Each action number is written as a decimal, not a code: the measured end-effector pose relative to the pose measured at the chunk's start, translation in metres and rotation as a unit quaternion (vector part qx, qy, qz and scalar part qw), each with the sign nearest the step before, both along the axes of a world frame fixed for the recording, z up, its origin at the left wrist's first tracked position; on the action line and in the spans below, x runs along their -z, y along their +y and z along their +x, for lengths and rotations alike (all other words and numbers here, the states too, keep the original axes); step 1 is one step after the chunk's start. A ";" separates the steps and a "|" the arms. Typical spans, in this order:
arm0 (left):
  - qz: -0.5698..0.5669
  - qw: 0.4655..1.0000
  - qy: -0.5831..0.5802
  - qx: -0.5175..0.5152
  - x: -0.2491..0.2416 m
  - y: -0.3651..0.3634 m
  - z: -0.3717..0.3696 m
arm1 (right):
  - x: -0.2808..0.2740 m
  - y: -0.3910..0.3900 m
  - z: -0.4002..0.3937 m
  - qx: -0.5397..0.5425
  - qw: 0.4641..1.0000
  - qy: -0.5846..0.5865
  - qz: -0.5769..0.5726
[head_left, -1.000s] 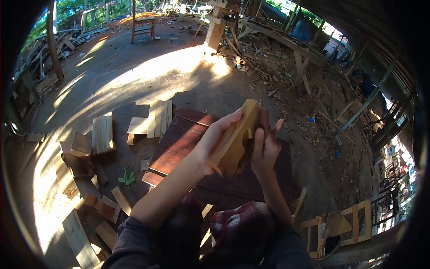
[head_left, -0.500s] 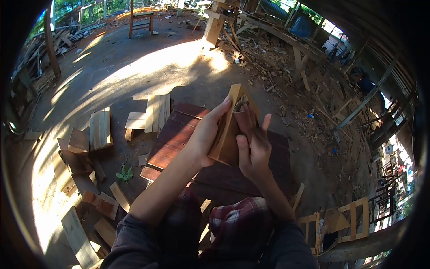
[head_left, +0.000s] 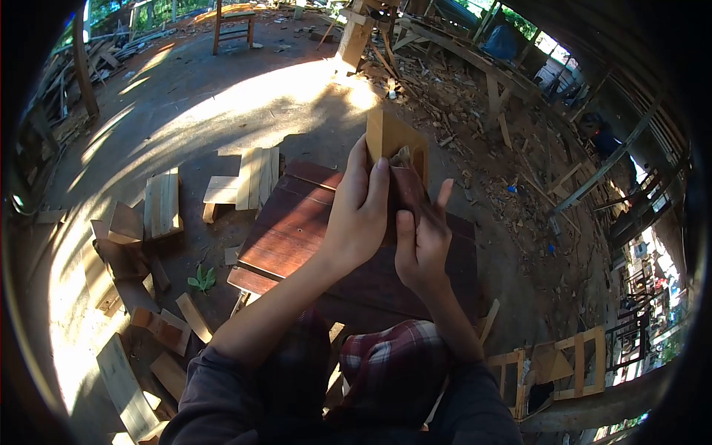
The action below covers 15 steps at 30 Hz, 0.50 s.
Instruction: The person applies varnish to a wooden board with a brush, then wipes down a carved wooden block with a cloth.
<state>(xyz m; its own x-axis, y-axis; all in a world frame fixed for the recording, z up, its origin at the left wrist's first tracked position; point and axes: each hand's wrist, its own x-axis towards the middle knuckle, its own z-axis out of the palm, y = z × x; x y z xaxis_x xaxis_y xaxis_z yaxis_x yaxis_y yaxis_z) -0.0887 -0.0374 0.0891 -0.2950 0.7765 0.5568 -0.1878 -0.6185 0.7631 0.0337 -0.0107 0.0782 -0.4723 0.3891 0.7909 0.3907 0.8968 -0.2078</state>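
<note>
My left hand (head_left: 357, 219) is closed around the side of a small light-brown wooden piece (head_left: 377, 135), which stands nearly upright in front of me. A curled reddish-brown sheet that looks like sandpaper (head_left: 406, 187) lies against the inner side of this piece. My right hand (head_left: 424, 248) grips that sheet, thumb up and one finger sticking out; part of the sheet is hidden by the fingers. Both hands are above a dark red slatted wooden table (head_left: 289, 230), close to my knees in plaid cloth (head_left: 393, 363).
Light wooden assemblies (head_left: 163, 202) and loose boards (head_left: 126, 386) lie on the floor at left, near a green leafy sprig (head_left: 202, 278). A wooden frame (head_left: 580, 363) is at lower right. A workbench (head_left: 475, 59), scattered offcuts and a chair (head_left: 234, 33) stand farther back.
The wooden piece has tipped more upright and moved up slightly. My left hand has shifted its grip, fingers now nearer the sheet. My right hand has stayed almost in place.
</note>
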 end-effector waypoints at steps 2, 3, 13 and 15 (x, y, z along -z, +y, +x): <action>0.006 0.998 0.039 -0.044 -0.001 -0.003 0.004 | -0.002 0.006 0.002 0.036 0.999 0.004 -0.006; 0.005 0.997 0.053 -0.047 -0.002 -0.006 0.006 | -0.003 0.014 0.003 0.054 0.998 0.021 -0.018; 0.046 0.968 0.177 -0.171 -0.005 -0.010 0.003 | 0.006 0.009 0.001 -0.020 0.993 0.048 -0.107; 0.053 0.968 0.195 -0.149 0.000 -0.003 0.006 | 0.009 0.012 0.006 -0.062 0.979 0.091 -0.172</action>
<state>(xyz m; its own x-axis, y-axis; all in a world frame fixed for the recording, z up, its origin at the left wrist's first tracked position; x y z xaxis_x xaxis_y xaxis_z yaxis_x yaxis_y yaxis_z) -0.0829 -0.0409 0.0888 -0.2482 0.6227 0.7421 0.3000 -0.6790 0.6700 0.0395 0.0013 0.0693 -0.3962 0.5963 0.6982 0.2128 0.7993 -0.5619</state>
